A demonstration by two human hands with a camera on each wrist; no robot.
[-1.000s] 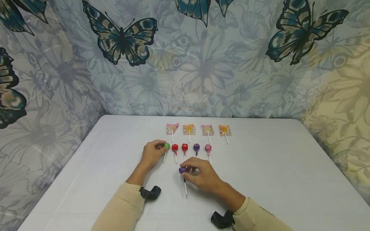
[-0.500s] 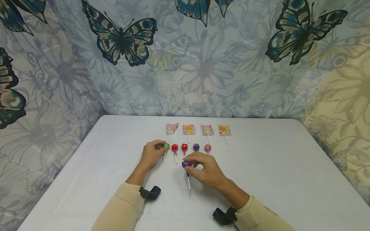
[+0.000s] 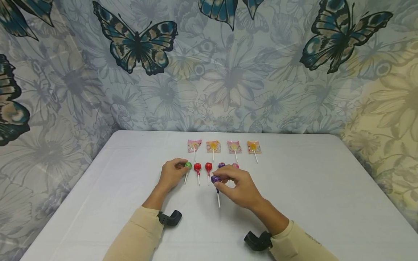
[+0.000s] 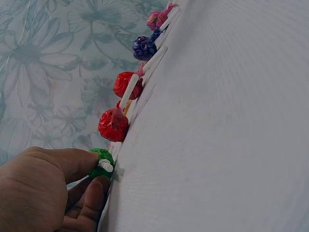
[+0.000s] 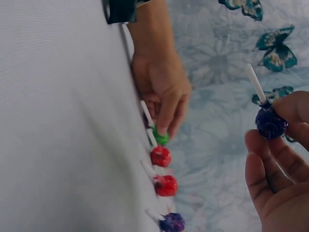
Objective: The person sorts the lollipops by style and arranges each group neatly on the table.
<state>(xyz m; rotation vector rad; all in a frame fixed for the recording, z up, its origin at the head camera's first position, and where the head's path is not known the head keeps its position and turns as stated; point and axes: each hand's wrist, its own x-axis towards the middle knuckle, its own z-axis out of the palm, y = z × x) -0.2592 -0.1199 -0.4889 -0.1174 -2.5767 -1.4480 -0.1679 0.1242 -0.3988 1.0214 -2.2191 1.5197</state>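
My left hand [image 3: 173, 174] pinches the head of a green lollipop [image 4: 103, 162] at the left end of the near row. To its right lie two red lollipops [image 3: 197, 167], a purple lollipop [image 4: 144, 48] and a pink lollipop [image 4: 157, 20], sticks toward me. My right hand [image 3: 240, 186] holds another purple lollipop [image 5: 271, 123] by its wrapped head between thumb and fingers, raised over the table with its white stick pointing toward me. In the head view this hand partly hides the purple and pink lollipops of the row.
Behind the near row, several flat lollipops in clear printed wrappers form a second row, from a pink one [image 3: 195, 146] at left to an orange one [image 3: 254, 146] at right. A white cloth covers the table [image 3: 310, 181]. Butterfly-patterned fabric [image 3: 228, 72] stands behind it.
My right hand has moved away from me and to the right with the purple lollipop, now overlapping the row's right end. The left hand stays on the green lollipop.
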